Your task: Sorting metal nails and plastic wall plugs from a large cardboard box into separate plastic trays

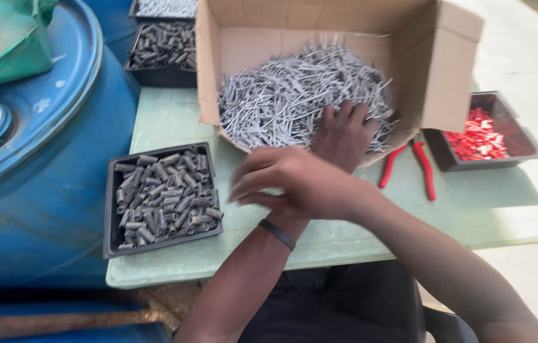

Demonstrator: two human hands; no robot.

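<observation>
The left hand (344, 134), at the centre of the frame, rests knuckles-up on the heap of thin grey metal pins (294, 95). Its fingertips are sunk among them, so I cannot tell whether it grips any. The right hand (291, 181) lies just below it, its forearm crossing over the left wrist, which wears a dark band (276, 234). This hand is motion-blurred, with the fingers loosely spread and pointing to the left of the frame, and nothing shows between them.

The pins fill a tipped cardboard box (437, 76) at upper centre. Most lie with their long axes running from lower left to upper right. To the left of the right hand's fingertips, near but apart, a black tray of short dark metal sleeves (162, 198) sits on the pale green counter (167, 117); the right hand is the nearer one to it. Red-handled pliers (422, 168) lie to the right of the box, beside a black tray of red pieces (479, 136). A blue drum (46, 190) fills the left edge.
</observation>
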